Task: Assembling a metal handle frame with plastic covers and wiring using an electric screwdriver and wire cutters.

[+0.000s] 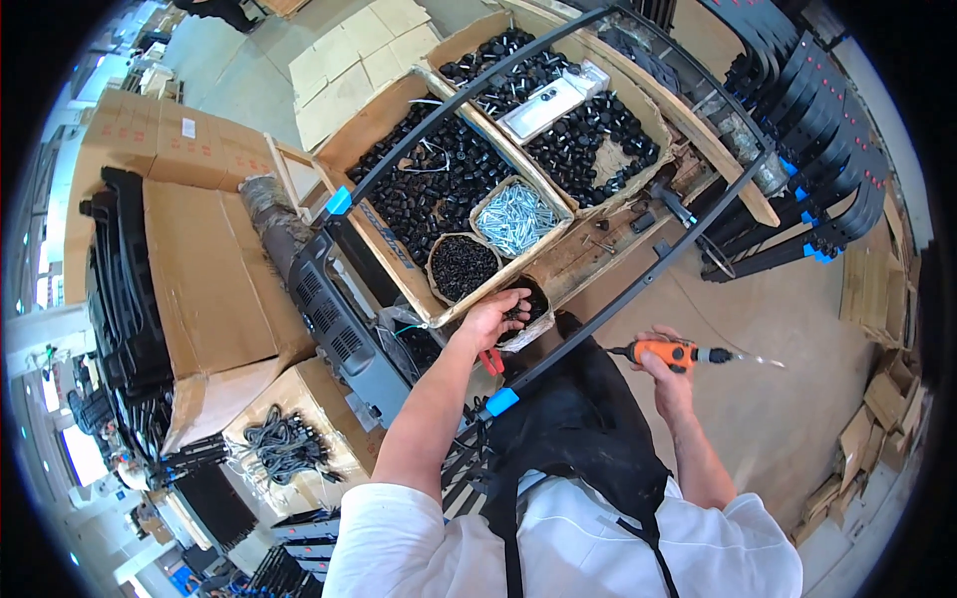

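Note:
My left hand (495, 317) reaches into a small open container (536, 329) at the front corner of the wooden box. Its fingers are curled in over small dark pieces, and what they pinch, if anything, is hidden. Red-handled pliers (491, 361) show just below that hand. Out to the right, my right hand (660, 361) is wrapped round an orange and black electric screwdriver (678, 354), its long bit pointing right. A black metal frame (638, 284) with blue end pieces lies across the box, between my two hands and above my lap.
The wooden box (349, 224) holds black knobs (439, 174), silver screws (515, 217) and small black screws (463, 267). Curved black frames (832, 149) hang at the right. Cardboard boxes (214, 269) and coiled cables (284, 444) are at the left. Flattened cardboard (877, 419) leans at the far right.

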`<move>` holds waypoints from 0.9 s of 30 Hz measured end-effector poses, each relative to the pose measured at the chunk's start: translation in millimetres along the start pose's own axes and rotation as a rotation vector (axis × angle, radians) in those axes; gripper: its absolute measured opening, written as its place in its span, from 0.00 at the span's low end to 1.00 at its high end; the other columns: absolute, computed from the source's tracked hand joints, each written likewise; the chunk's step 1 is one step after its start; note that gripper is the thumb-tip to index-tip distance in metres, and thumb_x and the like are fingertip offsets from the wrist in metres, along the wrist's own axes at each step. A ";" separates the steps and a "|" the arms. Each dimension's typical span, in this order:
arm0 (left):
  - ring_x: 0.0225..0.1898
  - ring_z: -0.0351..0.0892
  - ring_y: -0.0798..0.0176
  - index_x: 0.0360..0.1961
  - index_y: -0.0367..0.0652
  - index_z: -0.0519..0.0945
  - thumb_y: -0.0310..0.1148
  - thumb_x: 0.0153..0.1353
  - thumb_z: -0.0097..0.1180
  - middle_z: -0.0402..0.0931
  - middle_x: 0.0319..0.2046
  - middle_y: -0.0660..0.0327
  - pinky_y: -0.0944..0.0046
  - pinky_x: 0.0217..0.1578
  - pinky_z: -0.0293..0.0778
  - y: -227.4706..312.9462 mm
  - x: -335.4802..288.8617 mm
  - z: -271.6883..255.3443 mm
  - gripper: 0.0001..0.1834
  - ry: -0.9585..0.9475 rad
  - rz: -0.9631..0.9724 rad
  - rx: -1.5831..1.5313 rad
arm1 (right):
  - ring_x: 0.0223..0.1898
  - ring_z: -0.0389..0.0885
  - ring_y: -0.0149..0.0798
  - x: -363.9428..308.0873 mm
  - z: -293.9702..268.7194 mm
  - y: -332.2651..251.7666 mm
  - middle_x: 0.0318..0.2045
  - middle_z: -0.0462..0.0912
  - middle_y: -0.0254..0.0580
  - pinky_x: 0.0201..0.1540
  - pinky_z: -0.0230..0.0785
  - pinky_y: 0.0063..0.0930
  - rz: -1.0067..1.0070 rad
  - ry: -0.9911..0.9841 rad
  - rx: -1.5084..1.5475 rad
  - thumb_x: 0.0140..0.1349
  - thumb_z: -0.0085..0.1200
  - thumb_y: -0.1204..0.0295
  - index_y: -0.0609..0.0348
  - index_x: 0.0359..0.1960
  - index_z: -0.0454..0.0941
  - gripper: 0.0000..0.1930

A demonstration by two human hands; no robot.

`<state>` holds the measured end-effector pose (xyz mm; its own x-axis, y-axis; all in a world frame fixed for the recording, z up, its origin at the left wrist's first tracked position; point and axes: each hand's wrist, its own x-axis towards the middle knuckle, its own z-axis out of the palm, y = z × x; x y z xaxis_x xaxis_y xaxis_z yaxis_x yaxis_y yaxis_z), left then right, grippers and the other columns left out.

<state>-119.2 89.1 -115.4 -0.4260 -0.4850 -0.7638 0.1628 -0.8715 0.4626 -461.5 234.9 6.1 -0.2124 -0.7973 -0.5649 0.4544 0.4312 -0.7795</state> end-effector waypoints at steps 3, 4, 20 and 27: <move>0.41 0.80 0.66 0.62 0.42 0.79 0.38 0.79 0.54 0.81 0.41 0.64 0.66 0.41 0.77 -8.1 -2.2 -0.7 0.17 0.020 0.033 0.044 | 0.56 0.83 0.42 -24.9 -2.1 -43.4 0.57 0.83 0.49 0.58 0.80 0.47 -0.097 -0.083 -0.170 0.60 0.68 0.77 0.59 0.64 0.71 0.30; 0.38 0.79 0.68 0.60 0.43 0.80 0.37 0.78 0.55 0.81 0.38 0.66 0.67 0.39 0.76 -10.9 -4.0 -3.5 0.16 0.014 0.052 0.035 | 0.56 0.83 0.43 -28.3 0.7 -55.6 0.56 0.84 0.49 0.60 0.79 0.46 -0.197 -0.173 -0.294 0.60 0.68 0.78 0.59 0.63 0.72 0.29; 0.30 0.72 0.72 0.41 0.47 0.81 0.46 0.77 0.58 0.75 0.30 0.71 0.69 0.30 0.70 0.9 -120.6 69.1 0.14 0.184 0.571 -0.559 | 0.57 0.85 0.40 3.3 152.0 -130.2 0.56 0.86 0.52 0.64 0.76 0.37 -0.570 -0.815 -0.459 0.60 0.71 0.76 0.66 0.62 0.75 0.28; 0.30 0.74 0.72 0.42 0.47 0.82 0.43 0.76 0.60 0.76 0.29 0.71 0.71 0.28 0.70 -25.2 -146.5 68.5 0.11 0.384 0.802 -0.844 | 0.56 0.84 0.40 1.7 230.3 -112.5 0.54 0.86 0.53 0.63 0.77 0.37 -0.490 -1.036 -0.362 0.63 0.70 0.76 0.65 0.61 0.74 0.27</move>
<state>-121.9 187.1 15.7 0.3274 -0.7712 -0.5460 0.8444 -0.0206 0.5354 -313.8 87.7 155.2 0.5773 -0.7987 0.1697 0.2150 -0.0518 -0.9752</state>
